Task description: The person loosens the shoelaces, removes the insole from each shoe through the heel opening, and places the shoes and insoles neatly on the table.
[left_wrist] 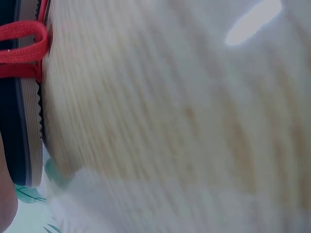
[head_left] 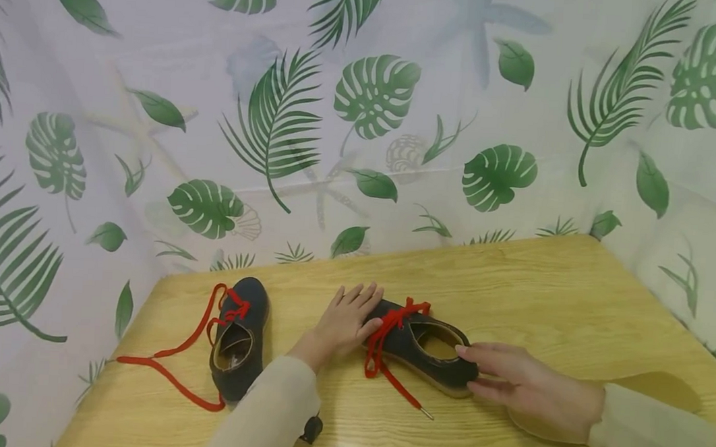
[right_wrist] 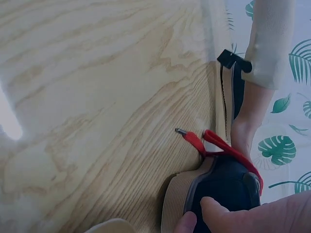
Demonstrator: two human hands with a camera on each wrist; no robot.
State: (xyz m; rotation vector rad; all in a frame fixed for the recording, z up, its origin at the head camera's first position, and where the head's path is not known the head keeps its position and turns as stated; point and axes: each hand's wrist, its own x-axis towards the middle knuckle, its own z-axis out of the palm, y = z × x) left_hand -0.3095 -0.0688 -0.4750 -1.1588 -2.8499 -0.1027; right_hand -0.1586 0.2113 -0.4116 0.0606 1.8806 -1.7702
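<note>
A dark blue shoe (head_left: 432,374) with red laces (head_left: 392,318) lies at a slant between both hands, toe to the left. The laces are tied in a bow, and one loose end with a metal tip trails toward the near side. My left hand (head_left: 343,320) rests over the toe with fingers extended and thumb spread across the upper. At the heel, my right hand (head_left: 532,384) holds the shoe, one fingertip at the collar and another lower down. The right wrist view shows two fingertips against the heel (right_wrist: 223,184).
A second dark blue shoe (head_left: 258,326) stands to the left, toe away from me, its red laces (head_left: 175,356) untied and spread leftward. Both shoes are on a wood-grain table (head_left: 513,279). A leaf-print cloth (head_left: 432,207) rises behind the table and along its sides.
</note>
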